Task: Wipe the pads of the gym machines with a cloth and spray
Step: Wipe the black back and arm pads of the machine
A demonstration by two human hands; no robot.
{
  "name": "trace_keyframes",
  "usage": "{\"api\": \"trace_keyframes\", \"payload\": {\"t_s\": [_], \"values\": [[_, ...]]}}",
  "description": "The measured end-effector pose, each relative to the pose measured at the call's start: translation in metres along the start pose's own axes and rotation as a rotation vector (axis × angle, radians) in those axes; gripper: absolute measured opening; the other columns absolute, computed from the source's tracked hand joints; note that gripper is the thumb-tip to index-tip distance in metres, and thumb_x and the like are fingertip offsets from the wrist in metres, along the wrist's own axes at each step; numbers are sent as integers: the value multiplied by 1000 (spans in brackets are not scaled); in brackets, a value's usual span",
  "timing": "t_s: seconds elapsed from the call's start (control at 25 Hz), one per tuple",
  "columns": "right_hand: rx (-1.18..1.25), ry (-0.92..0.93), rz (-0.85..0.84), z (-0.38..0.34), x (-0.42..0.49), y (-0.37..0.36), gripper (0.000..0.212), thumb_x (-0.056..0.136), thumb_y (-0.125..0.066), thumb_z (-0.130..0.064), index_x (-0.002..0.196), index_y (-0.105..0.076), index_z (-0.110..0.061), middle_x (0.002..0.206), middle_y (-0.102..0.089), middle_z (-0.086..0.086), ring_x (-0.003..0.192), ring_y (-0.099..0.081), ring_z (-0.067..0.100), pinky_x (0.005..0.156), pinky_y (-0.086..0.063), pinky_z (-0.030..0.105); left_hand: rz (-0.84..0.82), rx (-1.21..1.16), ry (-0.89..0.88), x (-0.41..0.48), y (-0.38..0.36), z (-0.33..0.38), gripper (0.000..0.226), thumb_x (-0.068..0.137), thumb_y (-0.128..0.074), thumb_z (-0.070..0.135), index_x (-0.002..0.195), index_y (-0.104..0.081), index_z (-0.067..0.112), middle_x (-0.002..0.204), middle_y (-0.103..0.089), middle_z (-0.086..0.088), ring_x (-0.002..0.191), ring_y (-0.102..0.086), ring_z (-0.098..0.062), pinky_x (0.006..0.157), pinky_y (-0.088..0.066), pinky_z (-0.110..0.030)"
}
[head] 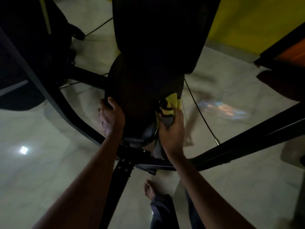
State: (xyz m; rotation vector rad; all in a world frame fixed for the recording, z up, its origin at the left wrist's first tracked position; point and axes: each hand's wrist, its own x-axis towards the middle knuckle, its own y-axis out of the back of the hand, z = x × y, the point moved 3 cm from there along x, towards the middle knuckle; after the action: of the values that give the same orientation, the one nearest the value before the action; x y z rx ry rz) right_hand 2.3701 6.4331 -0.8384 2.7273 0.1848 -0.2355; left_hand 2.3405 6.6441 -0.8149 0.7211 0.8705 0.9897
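Black padding fills the middle of the view: the seat pad of a gym machine, with the long back pad rising from its far edge. Both are dark, and little surface detail shows.

The left grip is closed on the seat pad's left edge. Its thumb lies over the top of the pad and the fingers curl down round the side.

The right grip is at the pad's right edge, near the front corner, and holds the cloth. The cloth is yellow with a grey part. The thumb and fingers close on it and press it against the side of the pad. Its yellow end sticks out past the fingertips along the right edge, and a grey tail hangs below the heel of the hand, off the front corner. The picture is blurred here, so the exact lie of each finger is hard to make out.

Under the front edge of the seat pad, the black metal frame spreads out in bars across a pale, glossy floor. A thin black cable runs down just right of the cloth, apart from it. A bare foot stands on the floor below the seat. A yellow wall shows at the upper right.
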Motion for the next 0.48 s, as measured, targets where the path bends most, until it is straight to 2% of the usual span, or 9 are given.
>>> {"api": "trace_keyframes", "payload": {"t_s": [0.08, 0.2, 0.32, 0.48], "values": [[26, -58, 79, -1, 34, 3, 62, 85, -60, -57, 140, -49, -31, 140, -55, -5, 130, -55, 20, 102, -50, 40, 5, 13, -1, 0, -2, 0, 53, 101, -27, 53, 137, -49, 21, 132, -59, -15, 122, -55, -37, 99, -43, -46], [3, -159, 155, 0, 102, 14, 59, 86, -69, -48, 139, -54, -29, 133, -65, -2, 119, -63, 21, 94, -50, 28, 8, 30, 10, -1, -4, 1, 54, 101, -27, 54, 139, -48, 22, 134, -59, -14, 123, -55, -36, 99, -42, -45], [9, -188, 131, 1, 124, 20, 58, 85, -68, -49, 139, -54, -31, 126, -68, -3, 113, -66, 20, 93, -52, 32, 14, 33, -3, -1, -3, 3, 53, 102, -27, 53, 139, -49, 22, 133, -60, -15, 122, -55, -38, 97, -41, -45], [41, -258, 94, 8, 71, 12, 58, 87, -64, -53, 140, -49, -34, 131, -64, -3, 116, -64, 18, 95, -54, 38, 9, 38, -7, -3, -1, 4, 51, 102, -26, 54, 135, -49, 23, 128, -61, -15, 117, -56, -38, 88, -40, -42]]}}
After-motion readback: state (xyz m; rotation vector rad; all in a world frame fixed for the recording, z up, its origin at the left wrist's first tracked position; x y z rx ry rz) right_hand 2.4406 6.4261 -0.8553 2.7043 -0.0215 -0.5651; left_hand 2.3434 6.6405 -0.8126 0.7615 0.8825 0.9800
